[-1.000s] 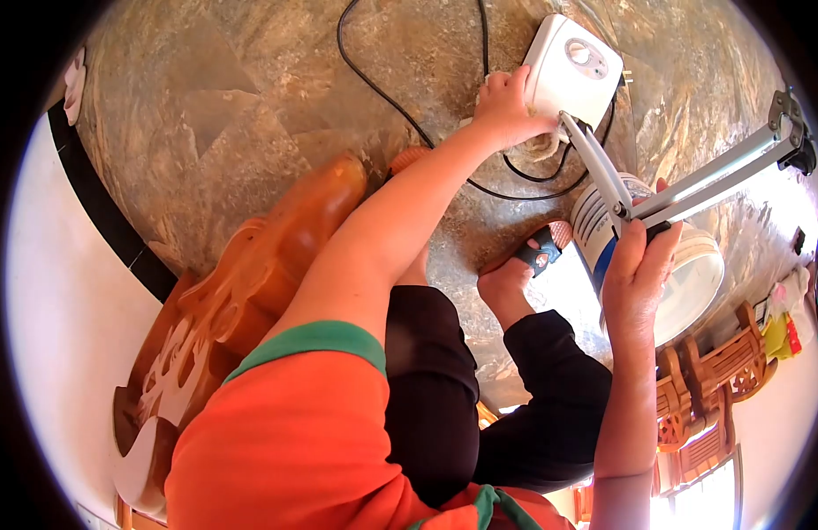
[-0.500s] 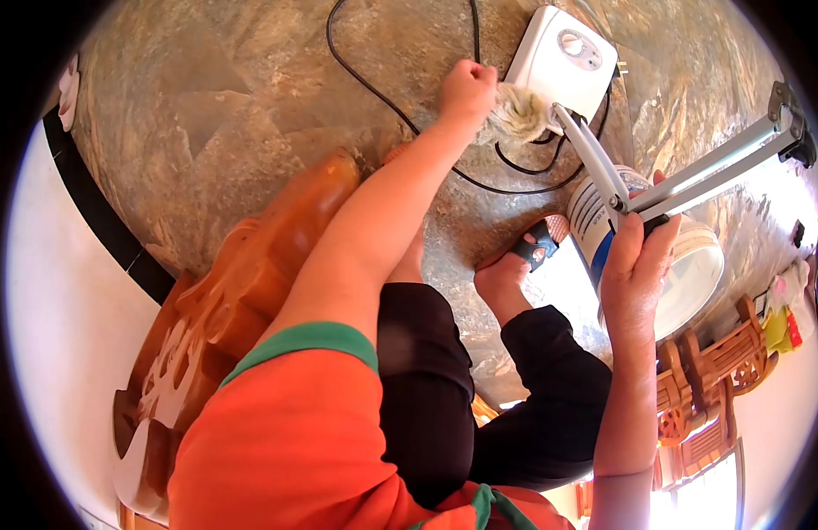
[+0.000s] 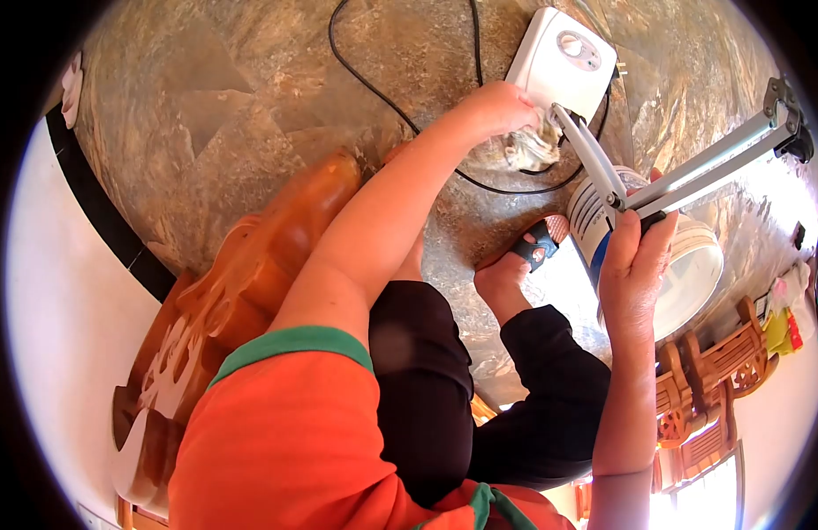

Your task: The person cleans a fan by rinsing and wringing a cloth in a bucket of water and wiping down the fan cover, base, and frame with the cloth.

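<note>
My left hand (image 3: 502,110) is closed on a crumpled beige cloth (image 3: 526,148), which sits against the lower end of a silver jointed metal arm (image 3: 593,155). That arm rises from a flat white base (image 3: 564,62) with a round dial, lying on the floor. My right hand (image 3: 637,261) grips the metal arm at its middle joint, fingers partly hidden behind it. From there the upper section runs to a black-fitted joint at the far right.
A white bucket (image 3: 696,265) stands behind my right hand. A black cord (image 3: 382,95) loops over the stone-patterned floor. Carved wooden furniture (image 3: 241,256) is close on the left, with more wooden chairs (image 3: 705,380) at the lower right. My sandalled foot (image 3: 506,278) is near the bucket.
My left hand has moved right and slightly down with the cloth, closer to the base and the arm's lower end. My right hand stays on the joint, almost unmoved.
</note>
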`<move>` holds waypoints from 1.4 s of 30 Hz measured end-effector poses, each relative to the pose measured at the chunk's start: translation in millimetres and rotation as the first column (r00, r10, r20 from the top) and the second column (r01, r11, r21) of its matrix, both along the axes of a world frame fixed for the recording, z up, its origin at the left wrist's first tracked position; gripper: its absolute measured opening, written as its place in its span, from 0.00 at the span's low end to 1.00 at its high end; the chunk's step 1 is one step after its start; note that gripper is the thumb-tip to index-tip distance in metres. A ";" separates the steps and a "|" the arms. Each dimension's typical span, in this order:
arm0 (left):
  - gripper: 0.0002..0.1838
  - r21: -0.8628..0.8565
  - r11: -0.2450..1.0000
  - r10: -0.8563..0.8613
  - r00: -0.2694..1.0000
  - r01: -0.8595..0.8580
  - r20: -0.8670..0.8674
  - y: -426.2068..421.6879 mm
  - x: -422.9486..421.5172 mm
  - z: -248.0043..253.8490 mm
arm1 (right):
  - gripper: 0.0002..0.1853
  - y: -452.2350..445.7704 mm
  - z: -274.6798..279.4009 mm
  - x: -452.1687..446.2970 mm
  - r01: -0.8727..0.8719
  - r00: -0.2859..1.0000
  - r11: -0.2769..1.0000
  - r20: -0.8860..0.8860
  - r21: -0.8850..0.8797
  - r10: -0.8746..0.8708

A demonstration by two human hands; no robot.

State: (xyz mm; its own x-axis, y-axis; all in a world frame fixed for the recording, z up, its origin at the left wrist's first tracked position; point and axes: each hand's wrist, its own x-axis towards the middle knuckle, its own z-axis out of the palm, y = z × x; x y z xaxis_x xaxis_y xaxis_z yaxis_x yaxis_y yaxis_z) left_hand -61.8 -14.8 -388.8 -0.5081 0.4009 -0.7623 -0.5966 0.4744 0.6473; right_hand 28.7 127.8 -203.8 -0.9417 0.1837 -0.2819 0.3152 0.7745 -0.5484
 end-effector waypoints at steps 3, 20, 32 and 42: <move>0.11 0.041 0.900 0.369 0.808 -0.434 0.460 21.1 11.3 0.2 | 0.25 -1.5 -0.3 -0.4 0.009 1.000 1.000 -0.010 -0.022 -0.010; 0.14 0.247 0.905 0.279 0.920 -0.347 0.274 29.9 31.6 -3.6 | 0.24 -3.5 1.3 -1.6 -0.004 1.000 1.000 0.006 0.008 0.004; 0.20 0.387 0.913 0.081 0.988 -0.127 0.132 20.4 24.4 -12.5 | 0.25 -4.4 -0.1 0.4 -0.011 1.000 1.000 -0.018 -0.003 0.011; 0.19 0.056 0.892 -0.435 0.886 0.448 -0.164 10.1 12.4 -8.2 | 0.26 0.5 1.2 0.3 -0.042 0.999 0.999 0.009 0.014 0.042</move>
State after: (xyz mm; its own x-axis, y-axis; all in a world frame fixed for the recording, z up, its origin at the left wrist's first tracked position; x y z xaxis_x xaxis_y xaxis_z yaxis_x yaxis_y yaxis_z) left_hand -49.4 -4.7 -396.9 -0.3632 0.6726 -0.6448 -0.2368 0.6026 0.7621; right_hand 29.0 128.3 -202.6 -0.9463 0.1482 -0.2874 0.2869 0.7947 -0.5350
